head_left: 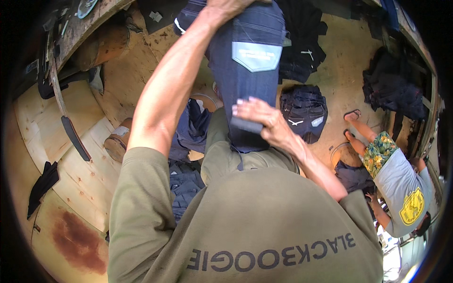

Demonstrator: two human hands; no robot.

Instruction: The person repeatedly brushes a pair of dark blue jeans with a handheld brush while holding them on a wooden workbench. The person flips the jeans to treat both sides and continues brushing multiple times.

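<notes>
A pair of dark blue jeans [257, 28] stretches from my lap to the top of the view, with a light blue-grey pocket-shaped patch [257, 57] on it. On the far part of the jeans rests my left hand [227, 6]; its fingers are mostly cut off by the upper edge. My right hand [266, 118] is closed around a dark rectangular block [246, 124], which lies against the denim between the patch and my lap. That hand is slightly blurred.
Folded dark shorts [304, 113] lie on the floor to the right, and more denim [185, 186] is heaped by my left side. A co-worker in a grey shirt [401, 188] bends over dark cloth [353, 177] at the right. A wooden bench edge [89, 35] runs along the upper left.
</notes>
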